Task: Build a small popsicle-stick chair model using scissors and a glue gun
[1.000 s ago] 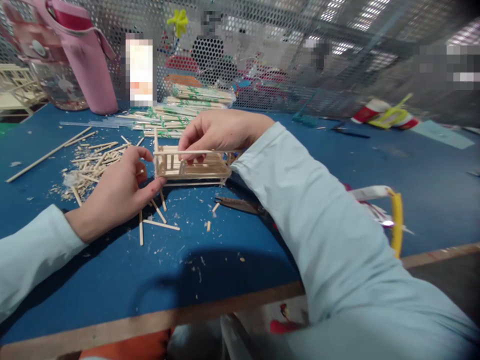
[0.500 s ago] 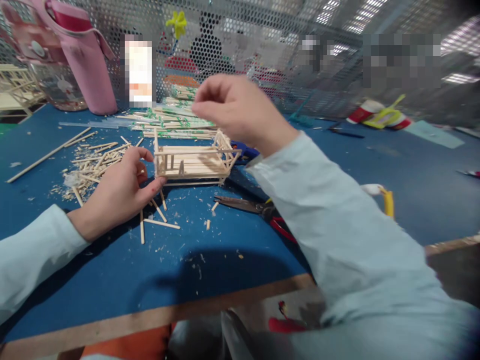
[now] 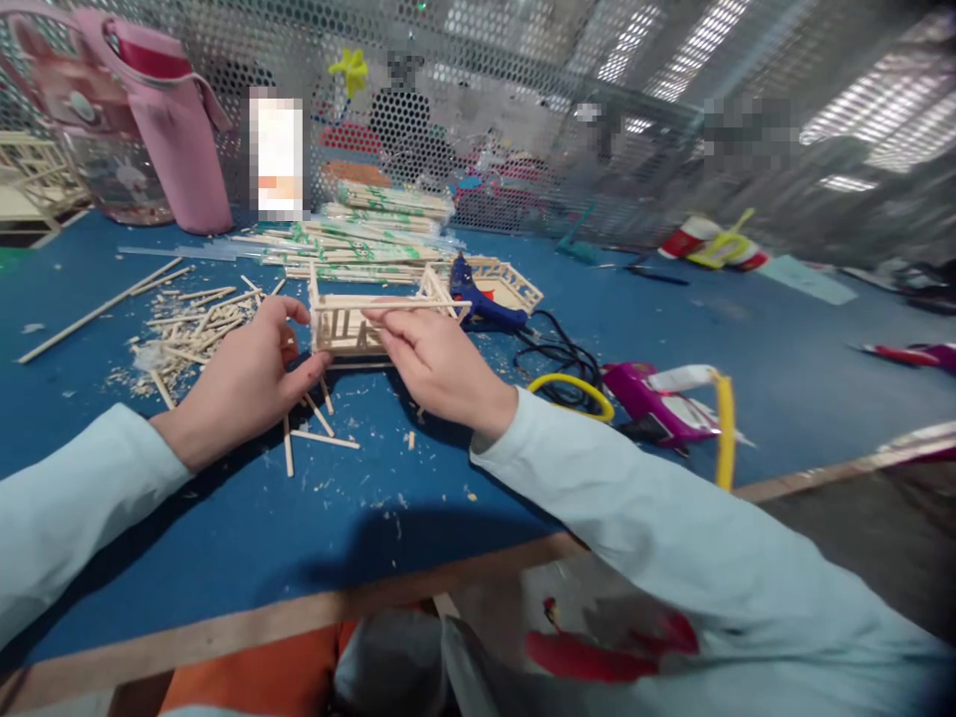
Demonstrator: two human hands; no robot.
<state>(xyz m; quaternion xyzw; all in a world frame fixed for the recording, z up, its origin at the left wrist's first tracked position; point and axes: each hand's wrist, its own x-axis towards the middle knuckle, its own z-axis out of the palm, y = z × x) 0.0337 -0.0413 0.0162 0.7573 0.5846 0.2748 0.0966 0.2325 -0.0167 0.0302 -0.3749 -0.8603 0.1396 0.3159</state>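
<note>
A small model built of pale wooden sticks (image 3: 351, 349), with a slatted deck and low railings, sits on the blue table in front of me. My left hand (image 3: 250, 378) grips its left end between thumb and curled fingers. Over the front railing, my right hand (image 3: 444, 363) is closed in a pinch, covering the model's right front part. Whatever its fingertips hold, if anything, is too small to make out. Loose cut sticks (image 3: 324, 438) lie just below the model, and a pile of stick offcuts (image 3: 198, 324) spreads beside my left hand.
Behind the model lie bagged sticks (image 3: 358, 249), a blue glue gun (image 3: 489, 307) and another stick piece (image 3: 515, 289). A purple glue gun (image 3: 649, 398) with a black cable stands right. A pink bottle (image 3: 183, 149) is back left, before a perforated metal screen (image 3: 515, 119).
My right hand has come down from above onto the model's front railing. The pliers are now hidden behind my right hand and arm. My left hand stays at the model's left end.
</note>
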